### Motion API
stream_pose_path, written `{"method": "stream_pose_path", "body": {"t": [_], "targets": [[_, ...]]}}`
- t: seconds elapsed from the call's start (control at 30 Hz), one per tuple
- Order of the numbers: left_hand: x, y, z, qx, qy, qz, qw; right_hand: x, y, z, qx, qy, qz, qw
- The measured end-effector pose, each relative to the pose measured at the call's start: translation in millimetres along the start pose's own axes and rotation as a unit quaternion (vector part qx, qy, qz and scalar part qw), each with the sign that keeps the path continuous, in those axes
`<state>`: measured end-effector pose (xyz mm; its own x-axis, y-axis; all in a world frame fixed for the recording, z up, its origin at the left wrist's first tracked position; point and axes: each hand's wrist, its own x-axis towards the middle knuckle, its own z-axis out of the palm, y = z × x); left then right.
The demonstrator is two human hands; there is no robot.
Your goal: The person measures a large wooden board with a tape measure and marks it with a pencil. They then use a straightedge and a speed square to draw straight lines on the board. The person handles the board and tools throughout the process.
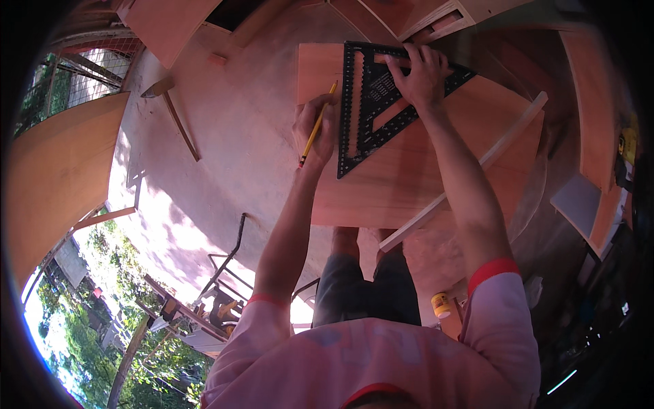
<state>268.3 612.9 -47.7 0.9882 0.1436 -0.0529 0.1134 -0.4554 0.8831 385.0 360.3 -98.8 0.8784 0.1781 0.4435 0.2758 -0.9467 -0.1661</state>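
Observation:
My left hand (315, 129) is closed round a yellow pencil (313, 141), its point upward beside the left edge of a black triangular speed square (347, 102). That square lies on a reddish-brown wooden board (381, 204), one straight side running up and down near the board's left end. Over the square's upper right part, my right hand (420, 76) holds it down, fingers bent round its top edge and thumb at a cutout. A pale narrow wood strip (514, 127) crosses the board slantwise, passing beneath my right forearm.
On the concrete floor at left lies a hammer-like tool (175, 117) with a long handle. A large wooden panel (65, 184) stands far left. Beside my legs at right is a yellow container (441, 305). More panels (587, 109) line the right, and a black metal frame (235, 249) stands lower left.

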Motion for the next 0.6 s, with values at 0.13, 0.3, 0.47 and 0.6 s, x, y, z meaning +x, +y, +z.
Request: {"method": "stream_pose_path", "body": {"t": [0.13, 0.3, 0.47, 0.6], "targets": [[9.6, 8.8, 2.1, -0.005, 0.019, -0.024, 1.000, 1.3, -0.2, 0.7, -0.012, 0.009, -0.008, 1.000], [15.6, 13.1, 1.3, 0.017, 0.022, -0.021, 0.999, 1.8, -0.9, -0.3, -0.011, 0.021, -0.017, 1.000], [21.3, 17.2, 2.9, 0.004, 0.024, -0.021, 0.999, -0.4, 1.5, 3.1, -0.014, 0.027, -0.023, 0.999], [24.7, 21.3, 0.1, 0.028, 0.010, -0.015, 0.999, -2.1, 3.4, 8.6, -0.016, 0.040, -0.027, 0.999]]}}
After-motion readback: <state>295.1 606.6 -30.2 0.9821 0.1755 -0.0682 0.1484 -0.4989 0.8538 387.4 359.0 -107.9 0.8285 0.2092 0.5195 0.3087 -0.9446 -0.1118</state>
